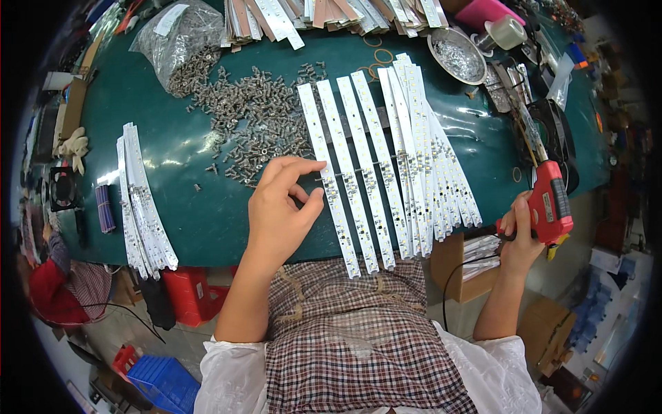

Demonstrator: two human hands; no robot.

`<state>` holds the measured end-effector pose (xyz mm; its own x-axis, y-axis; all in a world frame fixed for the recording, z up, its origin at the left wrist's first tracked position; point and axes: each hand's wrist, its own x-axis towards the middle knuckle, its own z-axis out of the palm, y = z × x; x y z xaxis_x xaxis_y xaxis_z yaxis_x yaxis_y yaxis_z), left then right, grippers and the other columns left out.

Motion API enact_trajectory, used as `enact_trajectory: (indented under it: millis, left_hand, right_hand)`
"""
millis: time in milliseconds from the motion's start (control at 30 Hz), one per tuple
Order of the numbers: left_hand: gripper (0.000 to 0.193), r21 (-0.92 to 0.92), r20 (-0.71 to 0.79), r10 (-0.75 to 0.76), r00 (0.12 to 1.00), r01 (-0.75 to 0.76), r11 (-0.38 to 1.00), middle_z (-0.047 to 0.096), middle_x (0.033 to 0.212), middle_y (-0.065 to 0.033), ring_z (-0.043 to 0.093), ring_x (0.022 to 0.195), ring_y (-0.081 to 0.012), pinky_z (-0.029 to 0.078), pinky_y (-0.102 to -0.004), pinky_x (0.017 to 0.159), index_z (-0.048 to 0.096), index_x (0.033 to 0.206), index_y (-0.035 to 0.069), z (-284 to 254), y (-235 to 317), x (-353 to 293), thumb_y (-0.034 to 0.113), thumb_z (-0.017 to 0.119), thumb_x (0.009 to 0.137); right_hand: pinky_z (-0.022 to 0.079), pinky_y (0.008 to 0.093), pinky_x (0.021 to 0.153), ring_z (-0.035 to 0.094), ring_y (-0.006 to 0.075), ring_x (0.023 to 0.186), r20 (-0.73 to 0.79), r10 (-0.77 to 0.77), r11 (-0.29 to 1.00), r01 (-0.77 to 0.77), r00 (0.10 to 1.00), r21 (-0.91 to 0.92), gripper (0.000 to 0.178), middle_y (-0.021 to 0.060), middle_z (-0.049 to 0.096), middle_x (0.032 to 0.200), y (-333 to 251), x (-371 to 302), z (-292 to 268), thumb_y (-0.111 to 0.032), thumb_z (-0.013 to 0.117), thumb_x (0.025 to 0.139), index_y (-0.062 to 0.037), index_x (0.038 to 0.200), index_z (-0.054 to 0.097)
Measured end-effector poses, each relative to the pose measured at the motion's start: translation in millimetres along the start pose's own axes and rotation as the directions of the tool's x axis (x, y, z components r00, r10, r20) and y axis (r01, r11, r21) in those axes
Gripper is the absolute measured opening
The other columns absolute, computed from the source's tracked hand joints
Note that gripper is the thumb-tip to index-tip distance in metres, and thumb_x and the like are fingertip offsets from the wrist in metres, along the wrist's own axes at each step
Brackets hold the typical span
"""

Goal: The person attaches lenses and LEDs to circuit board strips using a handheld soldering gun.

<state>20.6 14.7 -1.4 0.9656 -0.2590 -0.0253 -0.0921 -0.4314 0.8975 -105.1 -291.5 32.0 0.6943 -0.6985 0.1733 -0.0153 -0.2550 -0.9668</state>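
My left hand (281,207) is at the left edge of the leftmost white LED strip (332,200), its thumb and forefinger apart with a gap between them. I cannot tell whether the fingertips touch the strip. Tiny components dot the middle of each strip. Several strips lie side by side to the right, then overlap in a fanned pile (441,172). My right hand (522,231) grips a red and black soldering gun (549,207), whose metal tip points up and away over the right side of the table.
Loose metal screws (258,110) spread beyond my left hand, beside a clear plastic bag (183,38). Another strip stack (143,207) lies at left. A round metal dish (456,55) and a solder spool (507,33) stand far right. A cardboard box (452,265) sits below the table edge.
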Motion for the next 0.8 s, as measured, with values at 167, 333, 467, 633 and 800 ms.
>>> enact_trajectory:
  millis: [167, 333, 467, 633, 800]
  left_hand:
    - [0.025, 0.067, -0.111, -0.013, 0.994, 0.021, 0.998, 0.062, 0.095, -0.0057, 0.054, 0.061, -0.0047, 0.042, -0.0197, 0.052, 0.062, 0.096, 0.001, 0, 6, -11, 0.0, 0.075, 0.076]
    - [0.032, 0.124, -0.008, -0.184, 0.983, 0.184, 0.975, 0.062, 0.072, -0.0029, 0.057, 0.057, -0.0076, 0.045, -0.0225, 0.053, 0.051, 0.079, 0.003, 11, 13, -23, 0.009, 0.082, 0.074]
    - [0.034, 0.16, -0.004, -0.169, 0.986, 0.167, 0.973, 0.064, 0.074, -0.0043, 0.06, 0.059, -0.0074, 0.047, -0.0235, 0.054, 0.051, 0.079, 0.004, 22, 7, -25, 0.009, 0.083, 0.073]
    - [0.033, -0.216, 0.03, -0.285, 0.958, 0.284, 0.934, 0.066, 0.079, -0.0087, 0.062, 0.065, -0.009, 0.048, -0.0204, 0.055, 0.046, 0.074, 0.006, 26, -9, -27, 0.0, 0.077, 0.079]
    - [0.036, -0.52, 0.098, -0.342, 0.935, 0.341, 0.783, 0.064, 0.078, -0.0086, 0.063, 0.068, -0.0096, 0.051, -0.0199, 0.055, 0.043, 0.072, 0.008, 27, 7, -27, -0.004, 0.075, 0.08]
  right_hand:
    - [0.04, 0.0218, 0.054, 0.045, 0.0043, 0.057, 0.015, -0.053, 0.977, 0.055, 0.998, -0.207, 0.019, 0.0017, 0.057, 0.086, 9, 1, 0, -0.007, 0.064, 0.091, -0.002, 0.108, 0.057]
    - [0.047, 0.0279, 0.071, 0.053, 0.0144, 0.074, 0.075, -0.122, 0.929, 0.141, 0.99, -0.342, 0.025, 0.004, 0.057, 0.092, 27, 10, -1, 0.001, 0.068, 0.086, -0.0019, 0.109, 0.057]
    - [0.049, 0.0351, 0.076, 0.058, 0.0311, 0.089, 0.396, -0.371, 0.664, 0.538, 0.84, -0.519, 0.049, 0.014, 0.053, 0.101, 19, 25, 23, 0.004, 0.075, 0.069, -0.0016, 0.111, 0.051]
    - [0.052, 0.0409, 0.068, 0.06, 0.0358, 0.088, 0.473, -0.389, 0.556, 0.611, 0.791, -0.564, 0.058, 0.0143, 0.054, 0.105, 29, 34, 40, -0.007, 0.081, 0.064, -0.004, 0.114, 0.05]
    - [0.052, 0.0417, 0.059, 0.063, 0.0351, 0.079, 0.503, -0.437, 0.519, 0.666, 0.745, -0.536, 0.059, 0.0135, 0.054, 0.107, 39, 36, 52, -0.013, 0.083, 0.065, -0.0059, 0.114, 0.051]
